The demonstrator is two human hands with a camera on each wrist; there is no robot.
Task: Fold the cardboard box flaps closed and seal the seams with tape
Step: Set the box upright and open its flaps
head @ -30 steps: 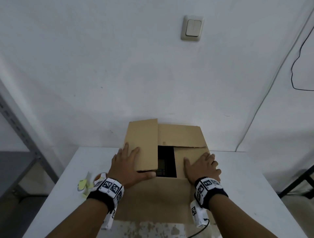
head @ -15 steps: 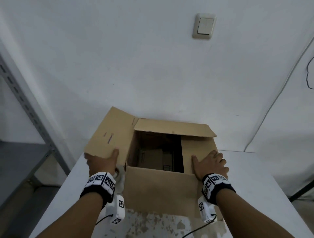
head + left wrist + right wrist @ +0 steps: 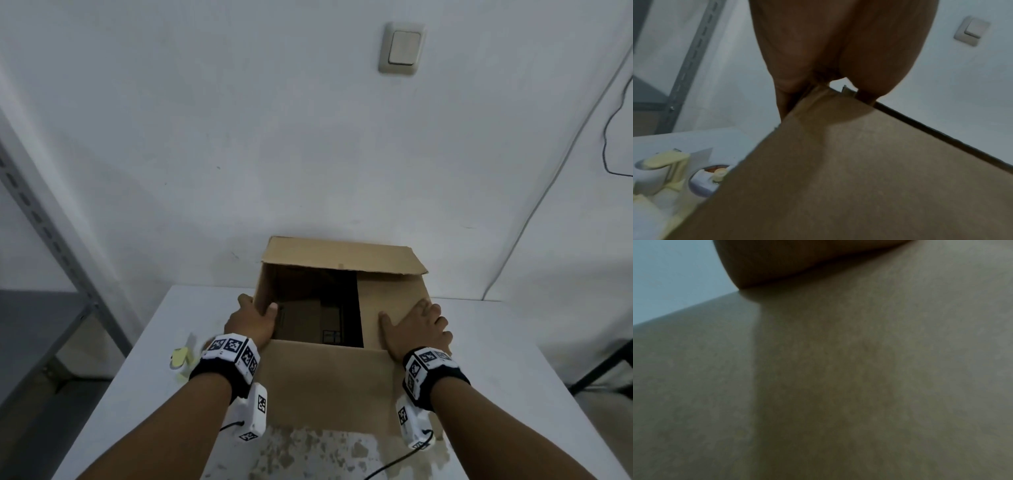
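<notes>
Cardboard box (image 3: 329,380) standing open on a white table (image 3: 513,359), pushed close to a pale wall, dark interior showing through the gap in its top. Far flap (image 3: 342,255) tilted over the opening from the wall side; right flap (image 3: 390,308) folded down flat across the right part of the mouth; near flap (image 3: 325,383) hanging toward the camera. Left hand (image 3: 251,322) gripping the upright left edge of the box, thumb hooked inside the wall and fingers wrapped around the outside, as seen in the head view; in the left wrist view (image 3: 838,48) palm and cardboard (image 3: 859,162) meeting at that edge. Right hand (image 3: 416,329) spread flat on the right flap, fingers straight and splayed, pressing down and curled round nothing; right wrist view filled by blurred brown cardboard (image 3: 859,386) under the palm. Tape dispenser (image 3: 180,358) with pale yellow parts lying on the table just left of the box, beside the left wrist. Grey metal shelving (image 3: 51,240) at far left, a light switch (image 3: 401,48) on the wall above, and a dark cable (image 3: 608,137) trailing down the wall at right.
</notes>
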